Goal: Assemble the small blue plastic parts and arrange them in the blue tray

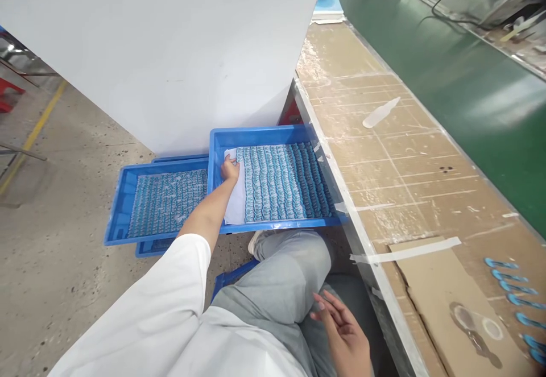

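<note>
My left hand (230, 170) reaches into a blue plastic tray (264, 133), at the upper left corner of a white sheet (234, 209). Its fingers are curled together; whatever they may hold is too small to make out. Rows of small blue ring-like pieces (273, 181) cover most of the sheet, darker toward the right side. My right hand (344, 331) hovers over my lap beside the bench edge, fingers loosely bent and apart, with nothing seen in it.
More blue trays (114, 212) with similar pieces stand at the left. The cardboard-covered bench (362, 155) on the right bears a cardboard piece (430, 280), blue pieces (512, 286) and a pale flat strip (381, 113). A white panel (179, 53) rises behind the trays; a green conveyor belt (447, 81) runs beyond.
</note>
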The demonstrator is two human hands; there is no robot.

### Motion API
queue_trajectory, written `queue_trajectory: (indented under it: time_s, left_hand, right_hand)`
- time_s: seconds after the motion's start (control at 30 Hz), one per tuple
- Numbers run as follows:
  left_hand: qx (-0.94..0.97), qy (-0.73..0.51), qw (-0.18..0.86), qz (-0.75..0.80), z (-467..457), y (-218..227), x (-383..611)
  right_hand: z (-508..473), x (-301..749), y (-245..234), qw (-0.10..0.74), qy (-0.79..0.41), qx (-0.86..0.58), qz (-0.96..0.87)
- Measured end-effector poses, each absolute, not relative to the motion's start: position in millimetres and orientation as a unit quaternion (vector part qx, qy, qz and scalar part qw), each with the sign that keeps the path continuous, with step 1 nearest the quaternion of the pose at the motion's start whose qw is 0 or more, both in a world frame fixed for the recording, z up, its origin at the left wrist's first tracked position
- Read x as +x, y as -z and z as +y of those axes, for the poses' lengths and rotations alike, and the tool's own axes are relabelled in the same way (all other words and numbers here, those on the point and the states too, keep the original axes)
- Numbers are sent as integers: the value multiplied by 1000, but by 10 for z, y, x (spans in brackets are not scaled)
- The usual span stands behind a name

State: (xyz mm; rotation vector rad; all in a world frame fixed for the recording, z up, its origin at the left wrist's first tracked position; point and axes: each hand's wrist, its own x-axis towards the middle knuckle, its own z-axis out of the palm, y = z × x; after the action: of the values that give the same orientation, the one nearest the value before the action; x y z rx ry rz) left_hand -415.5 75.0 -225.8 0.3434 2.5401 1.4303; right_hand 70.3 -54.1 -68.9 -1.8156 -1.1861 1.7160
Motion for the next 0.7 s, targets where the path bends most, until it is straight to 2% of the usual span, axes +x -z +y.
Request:
queue_trajectory:
  time_s: [0.7]
  left_hand:
    - [96,-467,99,874,799,2240,-4138]
  right_hand:
    - [-559,598,673,155,-612,-649,-424]
